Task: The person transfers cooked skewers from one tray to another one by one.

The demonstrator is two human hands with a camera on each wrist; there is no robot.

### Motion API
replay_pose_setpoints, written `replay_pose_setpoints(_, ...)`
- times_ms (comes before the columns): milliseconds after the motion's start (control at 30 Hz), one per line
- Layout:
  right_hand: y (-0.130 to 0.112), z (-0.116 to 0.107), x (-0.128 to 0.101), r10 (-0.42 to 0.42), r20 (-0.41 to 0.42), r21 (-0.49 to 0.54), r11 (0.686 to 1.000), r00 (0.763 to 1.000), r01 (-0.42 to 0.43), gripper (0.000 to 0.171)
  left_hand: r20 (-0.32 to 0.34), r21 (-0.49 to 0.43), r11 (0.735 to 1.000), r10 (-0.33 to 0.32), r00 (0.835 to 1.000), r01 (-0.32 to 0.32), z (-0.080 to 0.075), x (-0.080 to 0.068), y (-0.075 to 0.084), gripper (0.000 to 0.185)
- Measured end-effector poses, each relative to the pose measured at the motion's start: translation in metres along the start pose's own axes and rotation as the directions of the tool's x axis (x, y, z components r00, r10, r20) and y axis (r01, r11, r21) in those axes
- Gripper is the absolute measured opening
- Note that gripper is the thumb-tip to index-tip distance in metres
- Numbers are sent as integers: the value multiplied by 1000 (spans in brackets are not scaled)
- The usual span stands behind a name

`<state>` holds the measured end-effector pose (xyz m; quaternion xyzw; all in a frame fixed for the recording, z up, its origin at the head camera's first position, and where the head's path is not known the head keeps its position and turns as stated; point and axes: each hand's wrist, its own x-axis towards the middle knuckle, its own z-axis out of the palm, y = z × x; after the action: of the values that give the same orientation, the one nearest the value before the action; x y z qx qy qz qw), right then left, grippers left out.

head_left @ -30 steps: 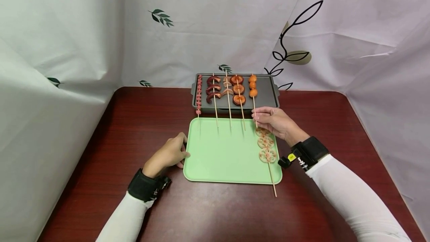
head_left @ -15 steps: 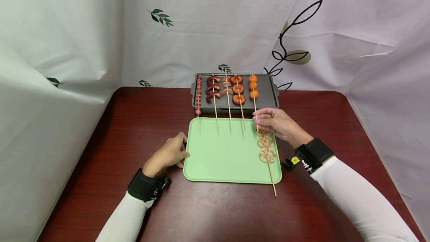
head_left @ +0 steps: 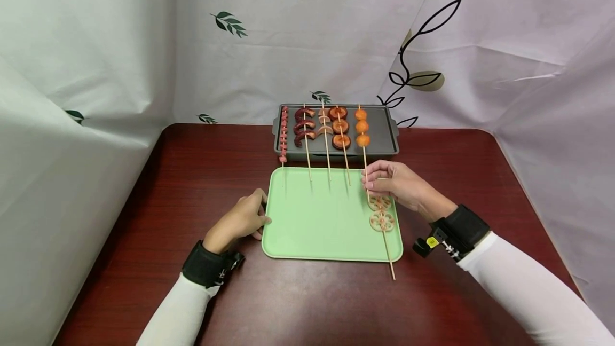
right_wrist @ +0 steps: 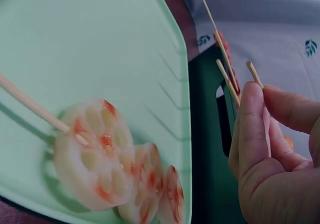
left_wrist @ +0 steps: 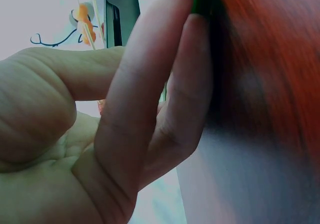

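Note:
My right hand [head_left: 405, 187] pinches the bare stick of a skewer of orange balls [head_left: 362, 127] between thumb and fingers. The balls lie over the right part of a dark grey grill pan [head_left: 381, 122]. At the left rim of a light green tray [head_left: 317, 218], my left hand [head_left: 240, 219] grips the edge, and in the left wrist view its fingertips [left_wrist: 175, 4] meet the green rim. A lotus root skewer [head_left: 382, 222] lies along the tray's right side, its farthest slice hidden by my right hand in the head view. The right wrist view shows its slices [right_wrist: 92, 154] clearly.
On the pan lie skewers of small pink pieces [head_left: 283, 135], dark red curled tentacles [head_left: 305, 127], pale curved pieces [head_left: 325, 130] and brown round slices [head_left: 341, 127]. Their sticks reach over the tray's far edge. A patterned white cloth [head_left: 288, 31] hangs behind the red-brown table [head_left: 206, 164].
My right hand has drawn the orange ball skewer slightly towards me, so its balls sit lower on the pan and its stick reaches over the lotus root. The left hand stays still.

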<state>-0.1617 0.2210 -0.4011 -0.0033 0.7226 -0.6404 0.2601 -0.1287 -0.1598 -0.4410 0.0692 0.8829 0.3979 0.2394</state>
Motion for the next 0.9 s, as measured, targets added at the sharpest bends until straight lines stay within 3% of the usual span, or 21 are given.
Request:
replay_pose_setpoints(233, 5, 6, -15, -12, 49, -62, 998, 999, 15, 32, 6, 2, 1000, -3, 1000, 3, 0, 0, 0, 37)
replay_pose_setpoints(467, 10, 9, -30, -13, 47, -128, 992, 999, 19, 40, 9, 3, 1000, -2, 1000, 2, 0, -1, 1, 37)
replay_pose_setpoints(600, 11, 10, -38, -19, 58, -189, 982, 998, 29, 33, 5, 2, 1000, 1, 1000, -1, -1, -1, 1, 36)
replay_pose_setpoints(900, 17, 15, -53, -40, 97, -159, 986, 994, 55, 26, 5, 2, 1000, 6, 1000, -6, -1, 1, 0, 36)
